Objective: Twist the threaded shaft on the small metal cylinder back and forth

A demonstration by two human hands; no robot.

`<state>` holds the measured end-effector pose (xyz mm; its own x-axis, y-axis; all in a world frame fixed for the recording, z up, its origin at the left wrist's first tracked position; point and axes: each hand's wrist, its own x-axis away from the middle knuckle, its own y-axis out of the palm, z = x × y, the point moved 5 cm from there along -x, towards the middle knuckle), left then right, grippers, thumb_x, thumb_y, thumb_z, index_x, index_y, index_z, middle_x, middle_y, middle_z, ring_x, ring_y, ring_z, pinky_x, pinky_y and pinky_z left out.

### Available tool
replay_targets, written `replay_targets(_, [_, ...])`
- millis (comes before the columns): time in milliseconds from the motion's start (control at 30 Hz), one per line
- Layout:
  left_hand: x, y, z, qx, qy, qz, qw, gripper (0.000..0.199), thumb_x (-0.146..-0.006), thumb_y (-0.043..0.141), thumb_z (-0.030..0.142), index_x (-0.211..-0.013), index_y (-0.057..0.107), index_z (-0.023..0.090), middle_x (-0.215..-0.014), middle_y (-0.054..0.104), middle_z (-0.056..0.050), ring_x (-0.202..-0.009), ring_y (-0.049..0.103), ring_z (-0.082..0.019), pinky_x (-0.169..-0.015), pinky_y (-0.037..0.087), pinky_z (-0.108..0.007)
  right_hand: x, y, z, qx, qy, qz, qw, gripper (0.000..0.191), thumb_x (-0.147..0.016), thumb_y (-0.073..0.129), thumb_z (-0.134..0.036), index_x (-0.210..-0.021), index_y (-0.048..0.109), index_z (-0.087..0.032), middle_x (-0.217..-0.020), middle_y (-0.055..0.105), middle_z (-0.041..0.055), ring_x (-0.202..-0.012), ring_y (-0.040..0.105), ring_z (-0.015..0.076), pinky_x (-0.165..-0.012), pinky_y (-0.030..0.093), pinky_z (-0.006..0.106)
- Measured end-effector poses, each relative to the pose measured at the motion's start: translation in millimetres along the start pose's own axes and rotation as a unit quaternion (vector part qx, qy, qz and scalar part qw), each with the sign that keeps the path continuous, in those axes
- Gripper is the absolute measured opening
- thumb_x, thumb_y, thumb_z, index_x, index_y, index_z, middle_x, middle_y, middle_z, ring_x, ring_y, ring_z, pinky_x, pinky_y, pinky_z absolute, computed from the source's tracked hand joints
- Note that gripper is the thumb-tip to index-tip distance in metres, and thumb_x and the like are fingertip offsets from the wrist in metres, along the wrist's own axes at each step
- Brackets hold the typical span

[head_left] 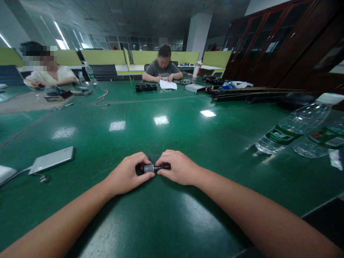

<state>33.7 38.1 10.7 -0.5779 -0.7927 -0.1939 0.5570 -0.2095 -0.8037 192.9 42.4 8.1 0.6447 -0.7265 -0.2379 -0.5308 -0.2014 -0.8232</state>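
Pinching, left hand [125, 175] holds grey cylinder [149, 168], right hand [182, 168] pinches dark shaft [163, 167] toward three o'clock; aligned, but whether fully joined is unclear.

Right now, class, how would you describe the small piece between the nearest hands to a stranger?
On the green table, look where the left hand and right hand nearly meet. Held there is a small piece: a grey cylinder in line with a thinner dark shaft. Unlike the flat silver box off to the left, it is round and held.
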Motion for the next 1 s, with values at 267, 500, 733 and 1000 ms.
replay_targets(267, [1.3, 2.1, -3.4, -0.004, -0.016, 0.0, 1.0, 0.021, -0.084, 0.067, 0.038, -0.088, 0.059, 0.018, -0.084, 0.062, -0.002, -0.075, 0.058, -0.017, -0.067, 0.044, -0.028, -1.7, 3.3, -3.0, 0.022, -0.035, 0.002, 0.999, 0.015, -0.084, 0.067, -0.021, -0.097, 0.074, -0.016, -0.085, 0.071, 0.0055, -0.082, 0.059, 0.0172, -0.076, 0.043, 0.029])
replay_targets(500, [0.7, 2.0, -2.5, -0.002, -0.016, -0.005, 1.0, 0.02, -0.084, 0.067, 0.037, -0.088, 0.059, 0.019, -0.084, 0.061, -0.001, -0.075, 0.058, -0.017, -0.067, 0.044, -0.028, -1.2, 2.2, -2.7, 0.023, -0.036, -0.002, 0.999, 0.013, -0.084, 0.068, -0.021, -0.094, 0.075, -0.017, -0.083, 0.071, 0.0048, -0.08, 0.059, 0.0169, -0.076, 0.043, 0.028])
replay_targets(733, [2.1, 2.5, -3.4, 0.003, -0.014, -0.009, 1.0, 0.02, -0.084, 0.067, 0.036, -0.089, 0.058, 0.019, -0.085, 0.061, -0.001, -0.075, 0.058, -0.016, -0.067, 0.044, -0.028, 0.2, 0.1, -3.1, 0.023, -0.037, -0.004, 0.999, 0.014, -0.082, 0.068, -0.019, -0.094, 0.076, -0.015, -0.081, 0.071, 0.005, -0.079, 0.059, 0.0166, -0.074, 0.043, 0.028])
replay_targets(1000, [-0.1, 3.2, -3.7, 0.0, -0.015, -0.011, 1.0, 0.021, -0.084, 0.066, 0.037, -0.089, 0.057, 0.019, -0.084, 0.06, -0.001, -0.074, 0.057, -0.016, -0.067, 0.044, -0.028, 1.2, -3.3, -1.4, 0.024, -0.026, -0.015, 0.999, 0.015, -0.082, 0.068, -0.019, -0.095, 0.076, -0.016, -0.082, 0.071, 0.0051, -0.08, 0.059, 0.0166, -0.074, 0.043, 0.027])
